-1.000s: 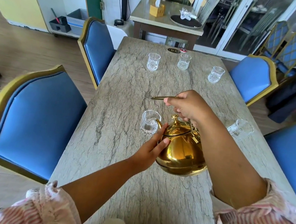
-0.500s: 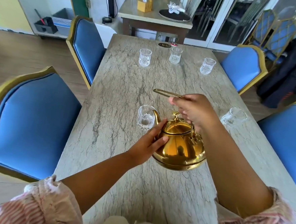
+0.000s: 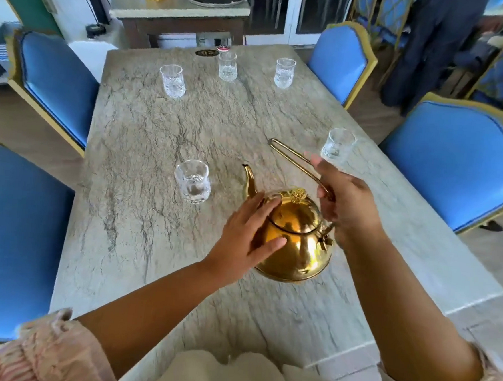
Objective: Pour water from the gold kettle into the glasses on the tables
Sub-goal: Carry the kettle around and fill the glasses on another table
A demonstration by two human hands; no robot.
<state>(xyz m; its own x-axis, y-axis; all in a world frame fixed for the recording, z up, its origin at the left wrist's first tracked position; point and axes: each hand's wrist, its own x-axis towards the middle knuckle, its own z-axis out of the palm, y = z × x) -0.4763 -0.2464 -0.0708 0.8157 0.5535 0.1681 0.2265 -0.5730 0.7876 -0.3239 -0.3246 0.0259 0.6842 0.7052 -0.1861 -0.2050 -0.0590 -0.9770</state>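
The gold kettle [image 3: 297, 241] is upright at the middle of the marble table [image 3: 140, 224], spout toward the far left. My right hand [image 3: 347, 203] grips its long wire handle. My left hand [image 3: 246, 240] presses straight fingers on the kettle's left side and lid rim. A glass [image 3: 193, 181] with water stands just left of the spout, apart from it. Another glass [image 3: 338, 144] stands at the right edge, beyond my right hand. Three more glasses stand at the far end: a left glass [image 3: 172, 80], a middle glass [image 3: 228, 66] and a right glass [image 3: 284, 72].
Blue chairs with gold frames line both sides: near left chair [image 3: 14, 239], far left chair [image 3: 58, 84], near right chair [image 3: 457, 163], far right chair [image 3: 339, 59]. A side table [image 3: 179, 9] with a dark plate and yellow box stands beyond. A dark-clothed person [image 3: 433, 48] stands at the far right.
The kettle has tipped back upright and moved right, away from the near left glass. My left hand now lies flatter on its side. The view has shifted right.
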